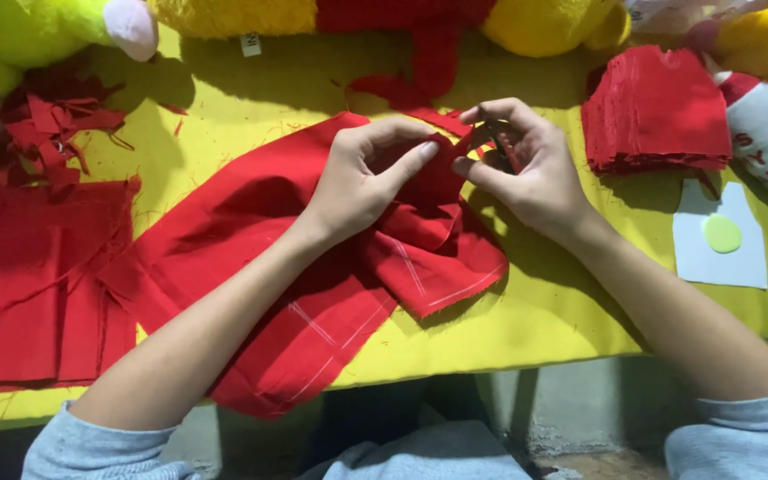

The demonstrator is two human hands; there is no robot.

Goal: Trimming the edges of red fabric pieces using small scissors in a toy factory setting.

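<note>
We've got the red fabric (313, 293) draped over the bench's (544, 311) front edge, mid-bench. Left hand (362, 182) pinches a fold, right hand (526, 169) grips small dark scissors (497, 142) at it. Cut red squares (655, 111) are stacked toward the back right corner.

Tabletop (544, 329) covered in yellow cloth, front edge running across the lower frame. Below it a grey, rough concrete floor (580, 413), partly in shadow. Light from above, casting soft shadows on the yellow. No walls or windows in view.
</note>
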